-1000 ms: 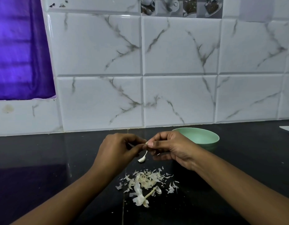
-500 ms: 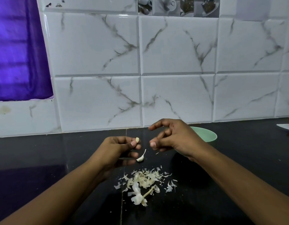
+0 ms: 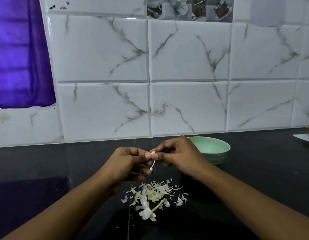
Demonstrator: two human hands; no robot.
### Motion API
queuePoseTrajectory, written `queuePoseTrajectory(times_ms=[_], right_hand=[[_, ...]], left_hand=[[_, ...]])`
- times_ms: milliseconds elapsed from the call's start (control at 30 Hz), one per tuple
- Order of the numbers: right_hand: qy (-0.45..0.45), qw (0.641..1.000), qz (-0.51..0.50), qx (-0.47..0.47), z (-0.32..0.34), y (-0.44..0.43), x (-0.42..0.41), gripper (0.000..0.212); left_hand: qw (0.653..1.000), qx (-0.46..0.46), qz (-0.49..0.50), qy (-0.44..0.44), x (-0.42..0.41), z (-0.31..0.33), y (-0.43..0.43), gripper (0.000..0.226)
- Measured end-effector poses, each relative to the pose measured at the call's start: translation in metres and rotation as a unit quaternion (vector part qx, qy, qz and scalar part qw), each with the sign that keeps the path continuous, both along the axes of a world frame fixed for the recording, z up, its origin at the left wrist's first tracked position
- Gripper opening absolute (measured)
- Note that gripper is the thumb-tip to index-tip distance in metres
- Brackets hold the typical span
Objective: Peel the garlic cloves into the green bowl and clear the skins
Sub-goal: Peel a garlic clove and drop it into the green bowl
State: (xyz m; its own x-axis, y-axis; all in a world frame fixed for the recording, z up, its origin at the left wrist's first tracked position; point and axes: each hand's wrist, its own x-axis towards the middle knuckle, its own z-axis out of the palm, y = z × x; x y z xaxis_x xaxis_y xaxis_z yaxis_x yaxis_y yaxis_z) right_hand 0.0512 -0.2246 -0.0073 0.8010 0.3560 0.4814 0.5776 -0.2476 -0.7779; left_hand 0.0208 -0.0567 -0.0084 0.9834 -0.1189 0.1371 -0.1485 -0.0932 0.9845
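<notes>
Clove (image 3: pixel 152 152) is off the worktop (image 3: pixel 46 170), held in the air just left of the bowl (image 3: pixel 219 150), about level with its rim. You have it between both hands. Your left hand (image 3: pixel 126 163) pinches the clove with thumb and forefinger from the side away from the bowl. Your right hand (image 3: pixel 179 156) pinches it from the bowl side, so the fingertips of both meet on it. The other fingers of each hand are curled in.

A thin white strip (image 3: pixel 152 165) of skin hangs down from the clove, its lower end just by the curled fingers of your left hand. Your right hand covers the bowl's left edge. The bowl is pale green and stands upright on the dark worktop.

In front of the bowl and to its left, below your hands, a loose heap of skins (image 3: pixel 153 193) lies on the worktop, with a stalk (image 3: pixel 158 206) at its near side.

Behind the bowl rises a marbled tile wall (image 3: pixel 185 66), and far left of the bowl hangs a purple curtain (image 3: pixel 16 58). Well right of the bowl, a white plate (image 3: pixel 304 138) shows at the edge of view.
</notes>
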Motion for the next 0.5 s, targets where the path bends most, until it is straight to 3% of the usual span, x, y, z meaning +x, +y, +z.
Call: queuePoseTrajectory(times_ms=[133,267,500], right_hand=[[0.094,0.993,0.05,0.043,0.0007,-0.001,-0.0022,0.005],[0.169,0.978,0.063,0.1,0.0011,-0.0007,-0.0012,0.015],[0.164,0.979,-0.001,0.117,0.0045,-0.0049,-0.0021,0.032]], left_hand=[[1.0,0.0,0.003,0.002,-0.0003,0.0006,0.0,0.011],[1.0,-0.018,-0.009,0.011,-0.0014,-0.0004,-0.0027,0.013],[1.0,-0.013,0.01,-0.009,-0.0014,-0.0017,-0.0007,0.01]])
